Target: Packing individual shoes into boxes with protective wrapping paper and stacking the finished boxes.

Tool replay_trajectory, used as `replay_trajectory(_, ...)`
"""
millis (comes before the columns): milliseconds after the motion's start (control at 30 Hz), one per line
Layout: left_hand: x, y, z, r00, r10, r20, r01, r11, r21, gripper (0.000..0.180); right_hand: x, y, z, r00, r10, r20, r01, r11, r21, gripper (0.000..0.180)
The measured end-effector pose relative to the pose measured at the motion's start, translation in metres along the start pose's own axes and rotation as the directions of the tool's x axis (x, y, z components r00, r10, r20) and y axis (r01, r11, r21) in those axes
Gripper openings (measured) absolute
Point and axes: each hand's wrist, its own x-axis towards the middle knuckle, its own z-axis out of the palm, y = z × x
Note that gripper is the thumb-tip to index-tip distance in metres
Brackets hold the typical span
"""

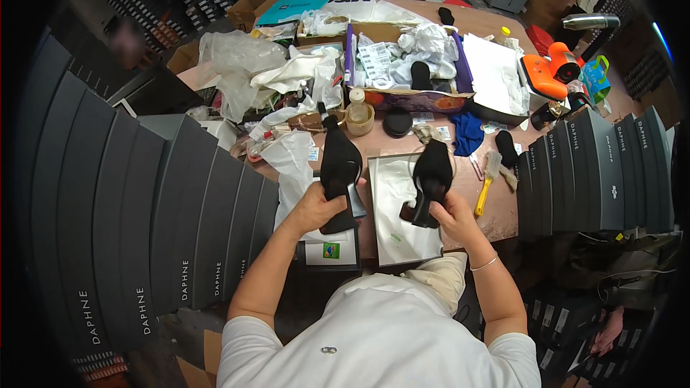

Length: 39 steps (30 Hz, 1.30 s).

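My left hand (316,207) grips a black pointed shoe (339,165) by its heel end, toe pointing away from me. A second black pointed shoe (433,172) is held the same way in my right hand (451,214), just above an open shoe box lined with white paper (392,201). The two shoes are apart, side by side over the table's near edge. A silver bracelet (484,265) sits on my right wrist.
Tall stacks of dark grey shoe boxes stand at my left (144,201) and right (604,172). The table holds a yellow-handled brush (487,179), a blue cloth (467,133), a round black tin (397,123), crumpled white paper (302,72), an open cardboard box (410,57) and an orange tool (546,72).
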Motion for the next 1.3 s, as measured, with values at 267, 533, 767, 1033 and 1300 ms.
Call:
replay_trajectory(267, -0.018, -0.013, 0.052, 0.999, -0.026, 0.032, 0.031, 0.984, -0.173, 0.01, -0.009, -0.001, 0.045, 0.982, 0.055, 0.18, -0.13, 0.889, 0.438, 0.03)
replay_trajectory(533, -0.001, -0.044, 0.047, 0.939, -0.164, 0.301, 0.342, 0.509, -0.79, 0.06, -0.001, 0.01, 0.043, 0.823, 0.41, 0.393, -0.532, 0.311, 0.788, 0.043)
replay_trajectory(767, 0.011, -0.063, 0.051, 0.928, -0.199, 0.315, 0.373, 0.491, -0.787, 0.063, -0.003, 0.022, 0.035, 0.808, 0.442, 0.389, -0.544, 0.306, 0.781, 0.041)
replay_trajectory(1033, 0.032, -0.05, 0.065, 0.912, -0.178, 0.371, 0.396, 0.622, -0.675, 0.065, -0.011, 0.02, -0.01, 0.885, 0.427, 0.183, -0.429, 0.6, 0.675, 0.027)
replay_trajectory(1300, 0.048, -0.054, 0.069, 0.89, -0.286, 0.356, 0.441, 0.736, -0.514, 0.06, 0.019, 0.186, -0.105, 0.92, 0.198, -0.339, -0.341, 0.83, -0.442, 0.036)
